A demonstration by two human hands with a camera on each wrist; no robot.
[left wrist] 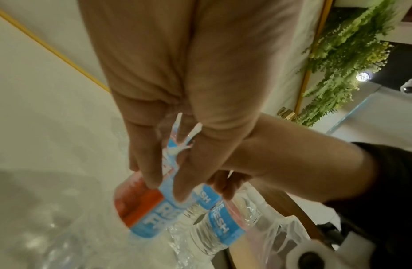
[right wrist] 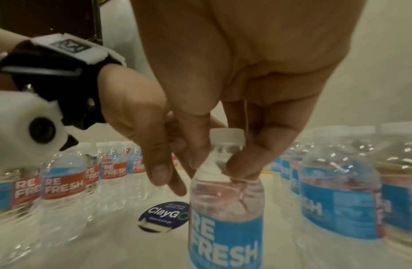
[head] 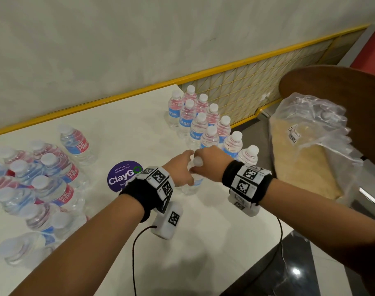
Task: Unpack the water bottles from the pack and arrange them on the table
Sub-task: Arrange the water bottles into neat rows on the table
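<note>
The bottle (head: 193, 182) stands upright on the table (head: 203, 242), just right of the purple ClayGo sticker (head: 122, 176). The right hand (head: 210, 161) pinches its shoulder under the cap; the left hand (head: 180, 169) curls its fingers loosely round its side. Beyond the sticker, to its right, the arranged rows (head: 203, 122) run to the table's far corner; the pack (head: 32, 189) lies to the sticker's left. Best to seat the bottle flush at the near end of the rows, then let go gently
</note>
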